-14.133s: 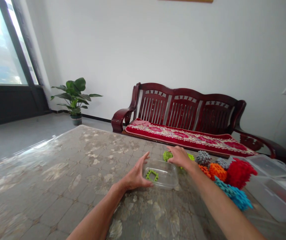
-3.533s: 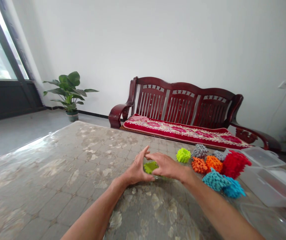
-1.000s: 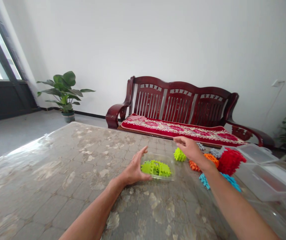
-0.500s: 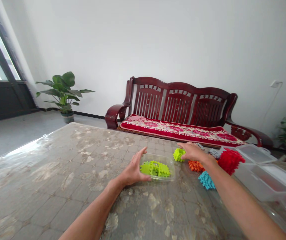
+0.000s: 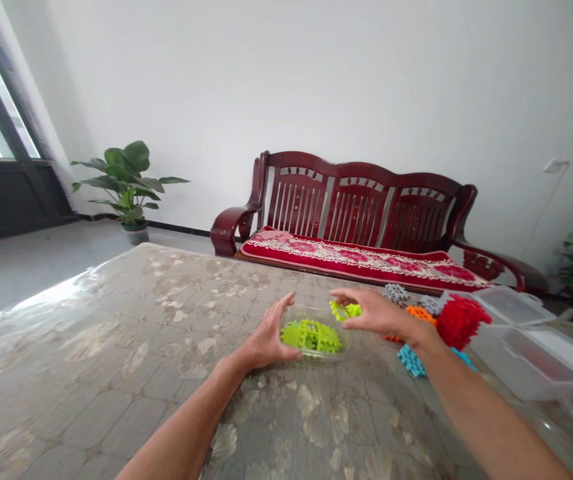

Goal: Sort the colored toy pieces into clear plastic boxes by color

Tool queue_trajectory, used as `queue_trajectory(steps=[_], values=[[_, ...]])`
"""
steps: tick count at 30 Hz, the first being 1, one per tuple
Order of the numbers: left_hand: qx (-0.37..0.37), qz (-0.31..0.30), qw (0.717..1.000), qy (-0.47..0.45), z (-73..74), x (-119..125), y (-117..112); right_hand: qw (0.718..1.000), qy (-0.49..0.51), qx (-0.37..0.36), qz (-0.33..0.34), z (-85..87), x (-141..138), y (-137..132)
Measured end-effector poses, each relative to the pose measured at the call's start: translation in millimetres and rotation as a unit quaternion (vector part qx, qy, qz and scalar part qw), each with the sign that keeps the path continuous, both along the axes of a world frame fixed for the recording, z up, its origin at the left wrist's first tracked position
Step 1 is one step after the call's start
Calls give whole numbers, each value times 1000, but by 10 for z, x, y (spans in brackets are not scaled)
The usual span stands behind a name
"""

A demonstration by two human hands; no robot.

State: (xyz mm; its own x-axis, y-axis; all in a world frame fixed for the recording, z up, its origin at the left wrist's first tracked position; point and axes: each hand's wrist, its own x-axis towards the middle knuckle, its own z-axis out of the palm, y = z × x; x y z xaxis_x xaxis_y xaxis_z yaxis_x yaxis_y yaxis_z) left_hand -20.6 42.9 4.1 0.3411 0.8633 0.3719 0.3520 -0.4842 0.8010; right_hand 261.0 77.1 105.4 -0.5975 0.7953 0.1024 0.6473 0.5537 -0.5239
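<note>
A shallow clear plastic container [image 5: 345,343] sits on the table, with lime-green toothed building blocks [image 5: 311,337] inside it. My left hand [image 5: 269,337] is curved around the container's left end, thumb at the near side and fingers at the far side. Over the container's far right corner, my right hand [image 5: 366,310] grips lime-green toothed blocks [image 5: 339,309] between thumb and fingers; part of them is hidden by the hand. Behind and beside my right forearm lie grey blocks [image 5: 396,294], orange blocks [image 5: 422,315], blue blocks [image 5: 411,361] and a red block stack [image 5: 461,321].
A clear plastic box [image 5: 521,360] with its lid open stands at the right. The table [image 5: 131,373] has a patterned cover. Beyond it is a dark red wooden bench [image 5: 326,200] with a red floral cushion [image 5: 366,263]. A potted plant [image 5: 129,180] stands at the back left.
My right hand has moved left, carrying the lime-green blocks from the table to the container's far right corner. More of the orange and grey blocks shows. The left hand stays in place.
</note>
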Motion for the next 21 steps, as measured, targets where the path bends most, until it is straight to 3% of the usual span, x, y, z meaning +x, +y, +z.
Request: queue_trajectory(steps=[6,11,15,18,21], values=[[1,3,1000,2,-11,-3,2,991,-112,-5,73,-2,-261,-201],[4,1,1000,1,-15,-8,2,982,-161,-7,101,-17,-261,-149],[5,3,1000,4,-11,-3,1,983,-146,-27,112,-30,-225,-102],[7,5,1000,7,-2,0,-1,991,-102,-21,84,-16,-172,-60],[5,3,1000,5,8,-1,-4,999,-48,17,-14,6,-48,35]])
